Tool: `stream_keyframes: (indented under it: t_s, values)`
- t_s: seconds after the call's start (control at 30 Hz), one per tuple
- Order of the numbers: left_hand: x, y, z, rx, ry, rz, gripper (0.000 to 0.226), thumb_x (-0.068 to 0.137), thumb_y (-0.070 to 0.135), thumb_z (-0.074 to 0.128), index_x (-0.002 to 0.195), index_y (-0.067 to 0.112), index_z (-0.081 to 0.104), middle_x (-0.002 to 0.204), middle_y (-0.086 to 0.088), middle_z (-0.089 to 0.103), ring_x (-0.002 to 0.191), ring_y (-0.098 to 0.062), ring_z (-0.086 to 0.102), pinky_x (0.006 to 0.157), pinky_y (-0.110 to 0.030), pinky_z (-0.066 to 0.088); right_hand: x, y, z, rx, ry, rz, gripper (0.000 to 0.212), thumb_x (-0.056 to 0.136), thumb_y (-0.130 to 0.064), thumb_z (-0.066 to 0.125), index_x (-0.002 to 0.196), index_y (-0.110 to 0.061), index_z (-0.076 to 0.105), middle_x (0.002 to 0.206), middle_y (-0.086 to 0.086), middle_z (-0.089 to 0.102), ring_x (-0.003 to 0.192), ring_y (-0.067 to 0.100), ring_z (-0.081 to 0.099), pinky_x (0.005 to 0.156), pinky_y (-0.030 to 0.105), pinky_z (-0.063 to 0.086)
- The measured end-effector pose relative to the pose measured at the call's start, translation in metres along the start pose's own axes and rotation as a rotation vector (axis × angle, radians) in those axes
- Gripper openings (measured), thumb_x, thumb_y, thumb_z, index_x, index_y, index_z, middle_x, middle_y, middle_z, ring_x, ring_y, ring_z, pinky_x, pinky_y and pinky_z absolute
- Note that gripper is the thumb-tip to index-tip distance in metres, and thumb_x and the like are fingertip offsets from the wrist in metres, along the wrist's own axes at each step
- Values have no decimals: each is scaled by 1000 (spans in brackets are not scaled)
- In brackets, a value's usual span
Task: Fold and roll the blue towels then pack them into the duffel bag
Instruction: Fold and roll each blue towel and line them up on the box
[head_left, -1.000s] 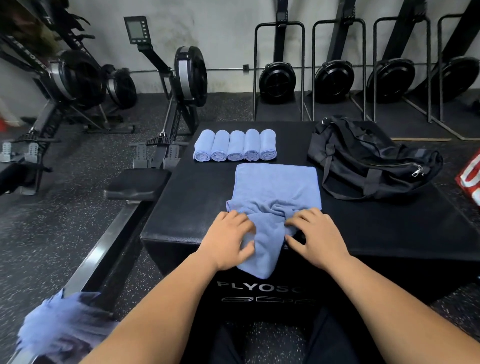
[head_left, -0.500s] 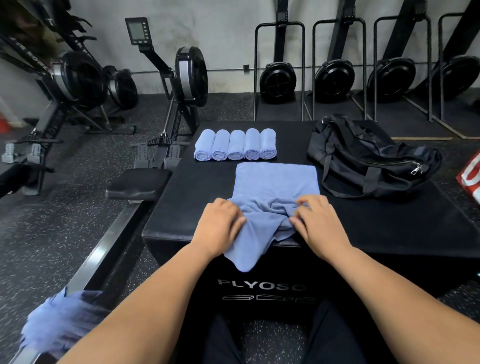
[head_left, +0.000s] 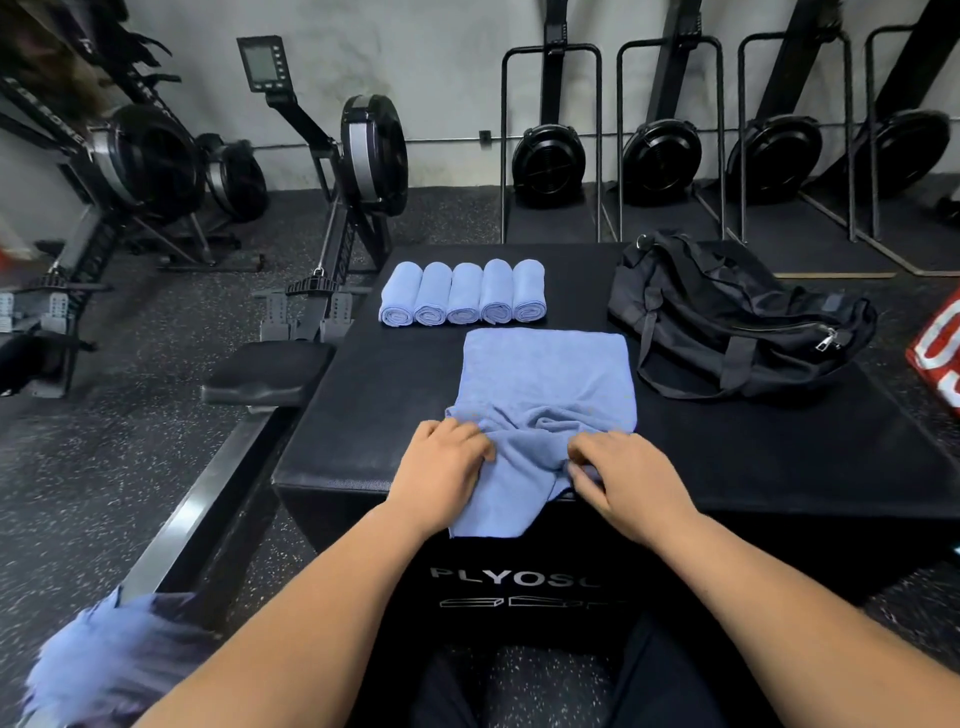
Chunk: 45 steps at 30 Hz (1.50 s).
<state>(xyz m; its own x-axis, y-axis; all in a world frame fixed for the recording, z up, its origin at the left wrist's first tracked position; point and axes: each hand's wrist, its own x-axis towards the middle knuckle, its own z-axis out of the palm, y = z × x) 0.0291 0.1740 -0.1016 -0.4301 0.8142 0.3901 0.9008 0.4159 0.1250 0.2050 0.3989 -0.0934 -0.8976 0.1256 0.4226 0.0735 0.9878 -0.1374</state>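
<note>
A blue towel (head_left: 545, 379) lies on the black plyo box (head_left: 363, 395), its near end bunched and hanging over the front edge. My left hand (head_left: 441, 467) grips the bunched cloth on the left. My right hand (head_left: 623, 473) pinches the fabric on the right. Several rolled blue towels (head_left: 462, 293) lie in a row at the box's far side. The black duffel bag (head_left: 737, 317) sits on the right of the box, its zip mostly shut.
A heap of loose blue towels (head_left: 104, 660) lies at the lower left beside a rowing machine rail (head_left: 208, 493). More rowers stand along the back wall. A red object (head_left: 940, 353) shows at the right edge.
Both hands have drawn the towel's near end up onto the box, so less cloth hangs over the front edge. The hands sit a little farther apart.
</note>
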Motion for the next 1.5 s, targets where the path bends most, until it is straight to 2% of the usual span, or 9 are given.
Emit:
stream_keyframes:
  t_s: [0.13, 0.43, 0.63, 0.73, 0.8, 1.03, 1.1, 1.23, 1.5]
  values:
    - [-24, -11, 3, -5, -33, 144, 21, 96, 43, 57, 109, 29, 66, 121, 12, 62, 113, -18, 55, 100, -37, 40, -16, 14, 13, -14, -61, -99, 29, 96, -59, 60, 101, -31, 62, 109, -7, 58, 98, 21, 53, 77, 36, 43]
    - [-23, -18, 2, 45, 47, 238, 25, 105, 48, 55, 100, 28, 68, 116, 13, 63, 111, -22, 57, 103, -40, 40, -7, 14, 11, 55, -29, -53, 25, 95, -52, 64, 88, -27, 64, 95, -8, 47, 90, 20, 50, 72, 35, 38]
    - [5, -17, -16, -50, 198, -174, 18, 100, 44, 61, 92, 30, 70, 103, 14, 67, 105, -21, 57, 91, -42, 43, 7, 30, -19, 133, 199, 360, 18, 94, -31, 62, 79, -24, 55, 92, 2, 50, 87, 30, 48, 74, 46, 44]
    - [16, -22, -19, 6, 108, -321, 15, 92, 46, 69, 90, 31, 72, 99, 9, 66, 100, -25, 56, 84, -41, 43, 9, 45, -28, 54, 105, 591, 21, 90, -29, 70, 74, -24, 57, 92, 3, 52, 91, 31, 49, 74, 45, 47]
    - [17, -22, -15, 30, 56, -318, 18, 83, 39, 79, 93, 30, 67, 98, 6, 60, 95, -26, 53, 78, -39, 39, 8, 51, -27, -15, -18, 571, 19, 87, -32, 74, 74, -27, 60, 91, 0, 53, 92, 29, 51, 75, 44, 48]
    - [5, -23, -3, -4, 52, -205, 13, 83, 29, 81, 89, 37, 73, 91, 12, 59, 89, -24, 51, 76, -36, 38, 5, 43, -15, 216, -96, 403, 48, 76, -2, 68, 108, -38, 70, 101, -12, 59, 92, 16, 54, 79, 38, 52]
    - [-2, -26, -4, -48, 13, -185, 12, 87, 45, 71, 96, 39, 75, 99, 15, 64, 98, -21, 53, 87, -38, 41, 5, 41, -11, 215, -104, 422, 38, 83, -7, 66, 106, -36, 75, 103, -8, 62, 96, 19, 56, 81, 39, 50]
    - [-14, -32, -9, -104, -58, -149, 46, 78, 69, 69, 114, 41, 71, 115, 22, 65, 113, -14, 49, 95, -34, 35, 9, 38, -9, 226, -44, 581, 24, 105, -31, 51, 120, -28, 69, 104, 3, 70, 104, 27, 55, 81, 41, 45]
    - [-18, -34, -12, -168, -27, -154, 26, 76, 49, 72, 99, 36, 71, 108, 22, 70, 109, -13, 54, 96, -45, 48, 20, 49, 4, 188, -288, 643, 51, 103, -43, 59, 149, -23, 54, 130, 7, 66, 123, 33, 55, 95, 46, 51]
